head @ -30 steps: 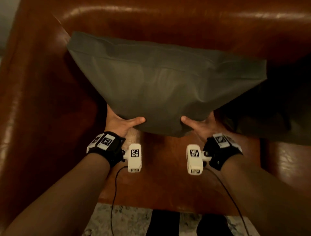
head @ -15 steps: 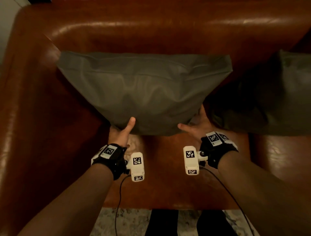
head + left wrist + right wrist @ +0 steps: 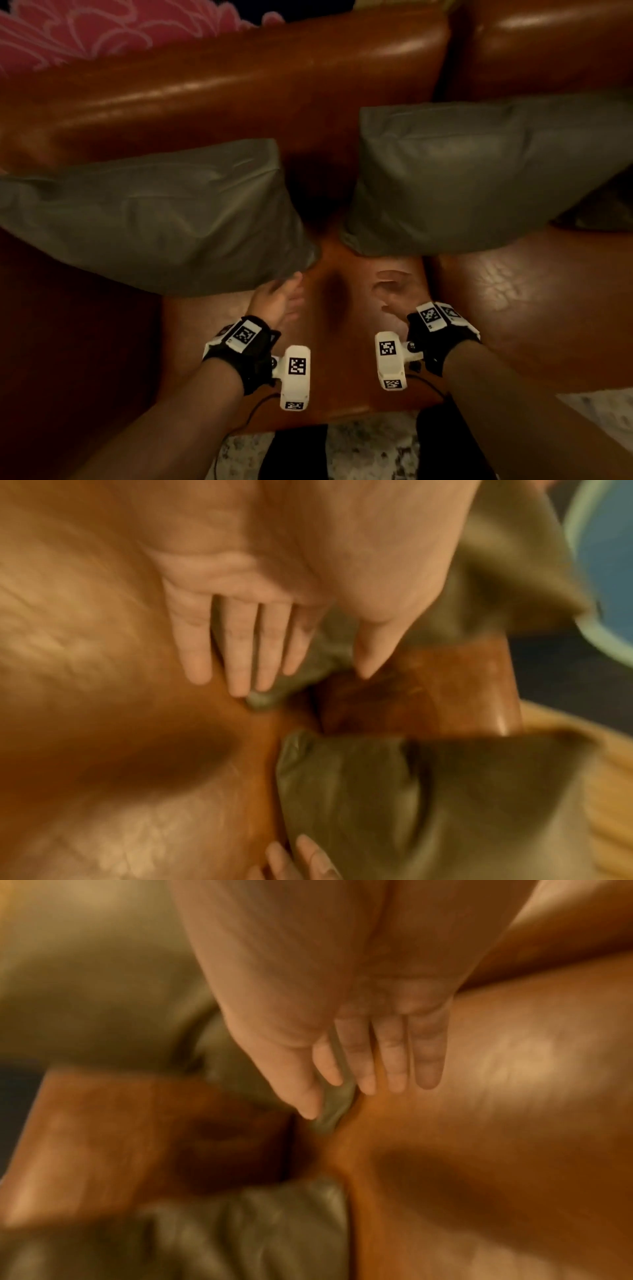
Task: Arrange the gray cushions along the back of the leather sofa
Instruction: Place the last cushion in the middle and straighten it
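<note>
Glossy brown leather sofa, two gray square fabric cushions leaning on its backrest, left cushion and right cushion apart, left hand and right hand over the seat's front edge, fingers straight, grasping nothing.

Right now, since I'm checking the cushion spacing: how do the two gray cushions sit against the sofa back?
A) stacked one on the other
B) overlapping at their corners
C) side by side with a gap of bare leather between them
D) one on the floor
C: in the head view the left gray cushion and the right gray cushion lean on the sofa back with bare leather between them.
</note>
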A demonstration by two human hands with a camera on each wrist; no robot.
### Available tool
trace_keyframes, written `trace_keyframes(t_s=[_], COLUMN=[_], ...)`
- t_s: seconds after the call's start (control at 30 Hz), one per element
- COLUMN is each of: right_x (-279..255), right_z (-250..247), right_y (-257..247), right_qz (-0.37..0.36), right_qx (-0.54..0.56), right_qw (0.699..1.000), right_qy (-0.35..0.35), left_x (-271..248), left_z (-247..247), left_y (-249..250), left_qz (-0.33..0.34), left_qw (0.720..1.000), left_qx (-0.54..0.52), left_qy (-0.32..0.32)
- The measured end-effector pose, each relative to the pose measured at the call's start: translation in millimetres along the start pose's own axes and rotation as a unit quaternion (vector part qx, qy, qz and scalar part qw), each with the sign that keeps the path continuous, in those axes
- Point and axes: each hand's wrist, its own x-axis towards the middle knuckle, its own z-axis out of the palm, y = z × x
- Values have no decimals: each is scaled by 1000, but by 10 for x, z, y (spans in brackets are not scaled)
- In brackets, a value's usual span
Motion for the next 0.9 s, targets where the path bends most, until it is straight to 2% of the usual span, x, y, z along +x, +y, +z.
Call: trace_keyframes(t_s=[0.07,0.17,0.3,0.4,0.47,0.53,0.63,0.73,0.9], right_x=[42,113,116,213,274,413,593,739,866], right_z=[-430,-1195,-2188,-2658,-2795,-2881,-2960,-2982,-2960], right_y=[169,378,342,183,46,-20,-38,-16,30], right_qz=[14,15,-15,-72,-117,-148,-167,-192,-211], right_qx=[33,19,42,10,66,90,58,42,45], right_qw=[999,999,996,993,987,979,976,971,969], right_qy=[11,29,80,89,87,108,128,139,119], left_x=[-61,-121,-216,-265,-233,-142,33,202,384], left_z=[462,1107,1689,1938,2012,2025,2044,2072,2041], left_y=[63,134,305,513,652,760,844,830,765], left_qz=[19,37,86,123,150,180,213,237,258], left_qw=[999,996,986,980,976,974,967,957,954], left_qx=[24,83,133,116,95,77,99,119,115], left_qy=[-9,-6,57,105,123,115,101,117,103])
